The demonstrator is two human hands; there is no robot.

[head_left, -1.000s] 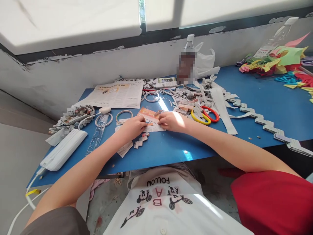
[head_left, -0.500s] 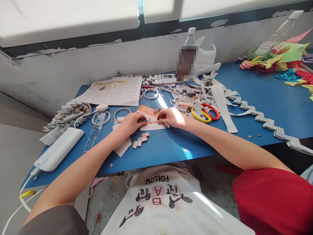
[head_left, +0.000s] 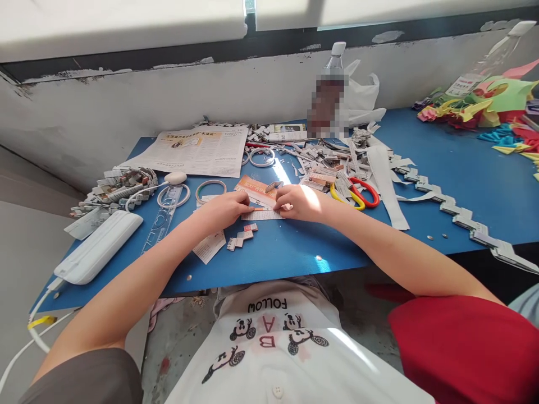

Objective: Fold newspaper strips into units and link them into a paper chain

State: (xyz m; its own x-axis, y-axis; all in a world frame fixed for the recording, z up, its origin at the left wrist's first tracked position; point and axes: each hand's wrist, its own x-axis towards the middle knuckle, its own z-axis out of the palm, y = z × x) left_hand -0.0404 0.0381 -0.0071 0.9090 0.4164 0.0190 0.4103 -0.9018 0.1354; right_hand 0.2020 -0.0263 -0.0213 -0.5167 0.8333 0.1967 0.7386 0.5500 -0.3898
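Observation:
My left hand (head_left: 233,207) and my right hand (head_left: 297,202) are closed on the two ends of a narrow folded paper strip (head_left: 261,210), stretched level between them. Beneath it lies a piece of printed newspaper (head_left: 264,216) with small text. An orange printed paper piece (head_left: 252,186) lies just behind the strip, with a small folded paper bit on its right part. In front of my left hand rests a short zigzag chain of folded paper links (head_left: 241,236). Another newspaper scrap (head_left: 209,247) shows partly under my left forearm.
Scissors with yellow and red handles (head_left: 356,194) lie beside a heap of paper strips (head_left: 324,163). A newspaper sheet (head_left: 202,151), tape rings (head_left: 210,191), a clear ruler (head_left: 160,219) and a white power bank (head_left: 99,249) are at left. A bottle (head_left: 327,101) stands behind; a long paper chain (head_left: 455,207) runs right.
My fingers have closed in on the strip, which now looks narrower and drawn straight between both hands. The whole view has shifted slightly.

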